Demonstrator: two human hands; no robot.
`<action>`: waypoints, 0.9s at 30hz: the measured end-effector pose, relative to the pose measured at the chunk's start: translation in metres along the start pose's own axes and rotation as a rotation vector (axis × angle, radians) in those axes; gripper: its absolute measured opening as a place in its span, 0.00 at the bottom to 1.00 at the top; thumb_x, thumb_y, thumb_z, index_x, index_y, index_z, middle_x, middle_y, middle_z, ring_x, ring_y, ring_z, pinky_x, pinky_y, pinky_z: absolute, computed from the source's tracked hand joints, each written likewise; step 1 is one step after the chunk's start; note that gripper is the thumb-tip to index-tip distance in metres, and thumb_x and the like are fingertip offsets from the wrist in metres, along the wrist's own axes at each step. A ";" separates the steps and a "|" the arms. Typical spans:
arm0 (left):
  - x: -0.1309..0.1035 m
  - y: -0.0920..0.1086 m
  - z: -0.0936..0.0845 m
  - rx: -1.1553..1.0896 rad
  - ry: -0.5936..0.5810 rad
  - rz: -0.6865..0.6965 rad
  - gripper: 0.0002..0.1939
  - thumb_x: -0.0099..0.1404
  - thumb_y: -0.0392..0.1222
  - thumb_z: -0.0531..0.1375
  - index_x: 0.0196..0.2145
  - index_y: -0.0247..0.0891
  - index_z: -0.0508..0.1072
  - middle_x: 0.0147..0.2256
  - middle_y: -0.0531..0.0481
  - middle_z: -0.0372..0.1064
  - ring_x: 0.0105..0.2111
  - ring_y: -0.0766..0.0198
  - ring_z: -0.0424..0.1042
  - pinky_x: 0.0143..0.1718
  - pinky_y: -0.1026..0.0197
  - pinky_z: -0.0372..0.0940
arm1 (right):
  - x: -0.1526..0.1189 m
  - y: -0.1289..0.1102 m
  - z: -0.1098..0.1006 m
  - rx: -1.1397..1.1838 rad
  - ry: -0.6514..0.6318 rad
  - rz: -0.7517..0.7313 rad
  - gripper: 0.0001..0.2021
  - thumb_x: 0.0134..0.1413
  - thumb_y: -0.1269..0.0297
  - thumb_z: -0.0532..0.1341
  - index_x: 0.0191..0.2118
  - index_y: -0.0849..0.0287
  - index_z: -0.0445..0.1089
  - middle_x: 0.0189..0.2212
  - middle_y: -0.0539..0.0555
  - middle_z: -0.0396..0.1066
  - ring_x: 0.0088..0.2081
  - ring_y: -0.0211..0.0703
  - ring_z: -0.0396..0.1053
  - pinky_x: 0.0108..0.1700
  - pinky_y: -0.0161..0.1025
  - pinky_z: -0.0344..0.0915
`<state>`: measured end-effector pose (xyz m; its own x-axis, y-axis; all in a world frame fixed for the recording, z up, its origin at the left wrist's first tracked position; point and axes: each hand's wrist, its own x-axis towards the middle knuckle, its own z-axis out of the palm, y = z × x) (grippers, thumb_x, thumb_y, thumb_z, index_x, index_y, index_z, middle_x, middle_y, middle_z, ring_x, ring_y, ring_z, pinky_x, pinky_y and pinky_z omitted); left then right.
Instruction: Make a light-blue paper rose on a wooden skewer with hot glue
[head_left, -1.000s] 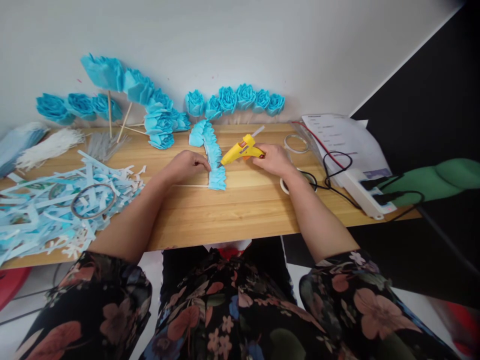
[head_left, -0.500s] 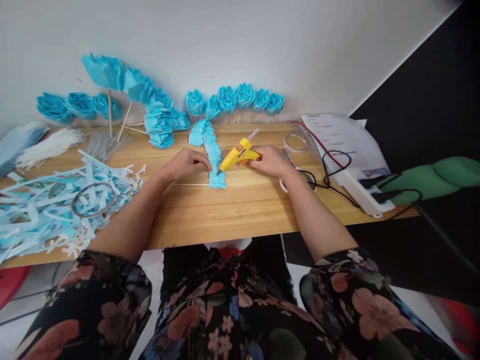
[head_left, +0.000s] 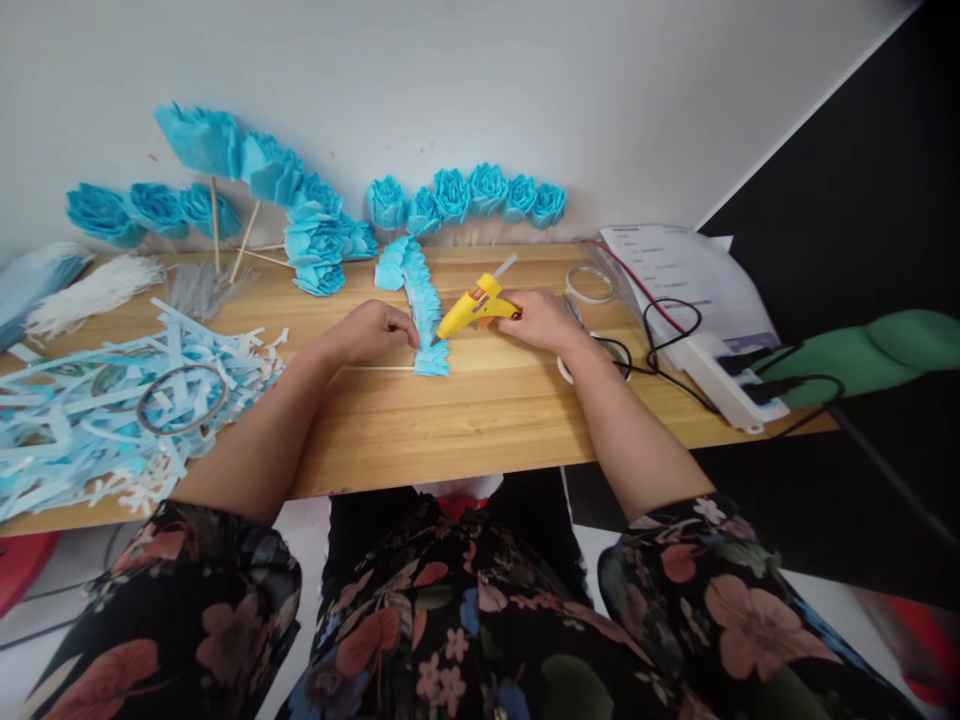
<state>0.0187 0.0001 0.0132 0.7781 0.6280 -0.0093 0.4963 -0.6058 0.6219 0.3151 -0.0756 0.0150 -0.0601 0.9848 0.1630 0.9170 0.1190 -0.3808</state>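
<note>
My right hand [head_left: 541,318] is wrapped round the handle of a yellow hot glue gun [head_left: 474,306]. A clear glue stick [head_left: 505,266] pokes out of its back. The nozzle points down-left, at the lower part of a ruffled blue crepe paper strip [head_left: 424,300] lying lengthwise on the table. My left hand [head_left: 384,330] is closed, its fingertips pinching the strip's left edge close to the nozzle. A thin wooden stick [head_left: 377,369] lies crosswise, its right end meeting the strip near the bottom. The undersides of my left fingers are hidden.
Blue paper flowers [head_left: 451,196] on sticks lean along the wall. Paper strips [head_left: 180,400] heap at the left under a ring [head_left: 182,398]. Tape rolls [head_left: 589,284], a black cord [head_left: 651,365], a white power strip [head_left: 724,385] and printed sheets [head_left: 679,275] lie at the right.
</note>
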 end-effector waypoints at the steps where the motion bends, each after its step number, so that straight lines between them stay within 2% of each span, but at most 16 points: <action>1: 0.000 0.000 0.000 -0.005 -0.004 -0.002 0.16 0.57 0.38 0.55 0.32 0.40 0.84 0.34 0.54 0.81 0.34 0.63 0.77 0.40 0.66 0.68 | 0.000 -0.001 0.000 -0.017 -0.015 0.002 0.15 0.50 0.59 0.63 0.43 0.52 0.81 0.34 0.51 0.79 0.32 0.44 0.69 0.32 0.37 0.52; 8: -0.003 0.000 -0.005 -0.109 0.059 0.012 0.15 0.59 0.42 0.56 0.32 0.38 0.83 0.35 0.51 0.81 0.35 0.62 0.77 0.40 0.64 0.69 | -0.001 -0.005 -0.003 -0.046 -0.044 0.025 0.15 0.51 0.61 0.62 0.45 0.51 0.81 0.35 0.51 0.80 0.33 0.45 0.71 0.32 0.37 0.52; 13: -0.001 -0.002 -0.001 -0.038 0.055 0.037 0.15 0.58 0.41 0.56 0.31 0.40 0.83 0.34 0.54 0.81 0.34 0.63 0.77 0.40 0.65 0.68 | 0.000 -0.004 -0.001 -0.040 -0.039 0.017 0.15 0.50 0.61 0.62 0.44 0.52 0.80 0.33 0.51 0.79 0.33 0.45 0.70 0.31 0.37 0.52; 20: 0.000 -0.004 0.000 -0.009 0.032 0.018 0.15 0.59 0.41 0.55 0.32 0.40 0.83 0.35 0.53 0.81 0.35 0.62 0.77 0.40 0.65 0.68 | 0.001 0.005 0.001 0.114 0.112 0.025 0.17 0.52 0.59 0.61 0.45 0.56 0.80 0.32 0.52 0.78 0.30 0.43 0.69 0.32 0.37 0.56; 27: -0.001 -0.004 -0.002 -0.035 0.044 0.035 0.15 0.58 0.41 0.55 0.31 0.40 0.83 0.34 0.54 0.81 0.34 0.63 0.77 0.40 0.65 0.69 | -0.002 -0.010 -0.007 -0.032 -0.070 0.010 0.13 0.49 0.62 0.62 0.41 0.52 0.80 0.34 0.50 0.79 0.34 0.45 0.72 0.32 0.37 0.53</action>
<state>0.0155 0.0022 0.0122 0.7767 0.6281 0.0465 0.4548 -0.6105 0.6484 0.3092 -0.0799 0.0248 -0.0778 0.9925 0.0947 0.9299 0.1065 -0.3522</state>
